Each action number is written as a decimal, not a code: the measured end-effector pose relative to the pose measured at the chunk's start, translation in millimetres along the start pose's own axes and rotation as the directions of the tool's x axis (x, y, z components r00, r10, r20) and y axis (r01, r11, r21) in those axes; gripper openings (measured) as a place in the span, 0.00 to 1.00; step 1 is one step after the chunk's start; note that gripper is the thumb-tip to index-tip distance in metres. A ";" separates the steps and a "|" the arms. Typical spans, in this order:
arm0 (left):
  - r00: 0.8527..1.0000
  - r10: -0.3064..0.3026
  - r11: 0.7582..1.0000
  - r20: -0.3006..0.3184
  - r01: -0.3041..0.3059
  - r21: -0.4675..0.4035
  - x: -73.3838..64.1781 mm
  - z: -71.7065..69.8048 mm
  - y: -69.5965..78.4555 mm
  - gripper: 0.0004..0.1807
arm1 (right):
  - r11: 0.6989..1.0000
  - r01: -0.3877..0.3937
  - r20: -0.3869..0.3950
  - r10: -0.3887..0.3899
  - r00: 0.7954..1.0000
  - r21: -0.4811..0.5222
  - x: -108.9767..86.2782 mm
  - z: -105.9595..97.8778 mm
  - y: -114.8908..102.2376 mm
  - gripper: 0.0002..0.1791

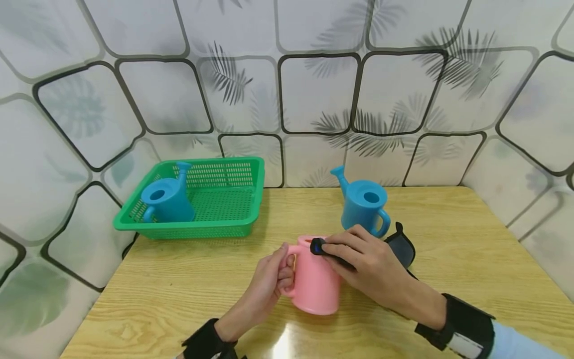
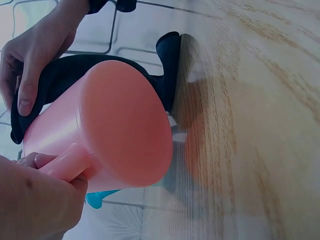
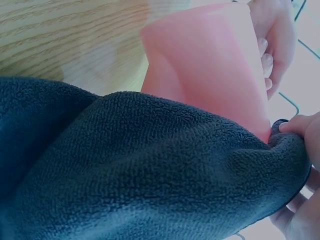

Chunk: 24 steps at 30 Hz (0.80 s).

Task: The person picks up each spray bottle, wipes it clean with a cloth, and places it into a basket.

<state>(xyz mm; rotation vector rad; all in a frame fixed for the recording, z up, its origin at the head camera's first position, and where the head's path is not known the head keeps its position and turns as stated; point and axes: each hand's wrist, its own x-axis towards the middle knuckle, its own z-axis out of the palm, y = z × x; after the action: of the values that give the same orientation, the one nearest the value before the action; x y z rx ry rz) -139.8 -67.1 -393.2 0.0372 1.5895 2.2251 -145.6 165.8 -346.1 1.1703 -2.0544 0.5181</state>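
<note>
My left hand grips the handle of a pink watering can, fingers curled through it. The left wrist view shows the can's round base turned toward the camera, raised off the tabletop and tilted. With my right hand I pinch a dark fleecy cloth at the can's top rim. The cloth hangs down along the can's side and partly covers it in the right wrist view; its lower end reaches the table. Behind the right hand stands a blue watering can, upright, its spout pointing up and left.
A green plastic basket stands at the back left of the wooden table, with a second blue watering can in it. A patterned wall rises along the table's far edge and both sides.
</note>
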 end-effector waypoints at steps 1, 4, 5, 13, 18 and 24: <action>1.000 0.001 1.000 0.002 -0.001 -0.001 -0.2 -0.3 0.0 0.21 | 1.000 0.002 0.001 -0.002 1.000 0.003 -0.4 0.4 -0.1 0.20; 1.000 -0.001 1.000 -0.003 0.001 -0.017 -0.3 -0.8 -0.2 0.22 | 1.000 0.012 -0.002 -0.012 1.000 0.014 -2.0 2.0 -0.4 0.19; 1.000 -0.003 1.000 -0.009 0.003 -0.023 -0.3 -1.0 -0.4 0.22 | 1.000 0.015 0.000 -0.015 1.000 0.018 -2.6 2.8 -0.6 0.19; 1.000 -0.001 0.999 -0.030 -0.001 -0.052 0.7 -2.2 1.5 0.21 | 0.997 0.071 0.002 -0.071 0.997 0.031 -7.5 9.9 -4.3 0.17; 0.999 -0.003 0.998 -0.049 0.000 -0.070 1.5 -3.0 4.1 0.21 | 0.991 0.121 0.024 -0.122 0.992 0.052 -13.0 15.5 -10.6 0.15; 0.998 0.012 0.996 -0.057 -0.017 -0.089 2.3 -7.1 6.0 0.22 | 0.967 0.246 0.091 -0.252 0.964 0.074 -19.7 18.4 -17.7 0.12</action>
<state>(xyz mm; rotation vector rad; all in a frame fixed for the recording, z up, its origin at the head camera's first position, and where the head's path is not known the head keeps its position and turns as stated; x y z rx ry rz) -145.6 -74.4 -390.6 -0.0394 1.5212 2.3246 -130.6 156.5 -373.1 1.4941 -1.9468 0.4105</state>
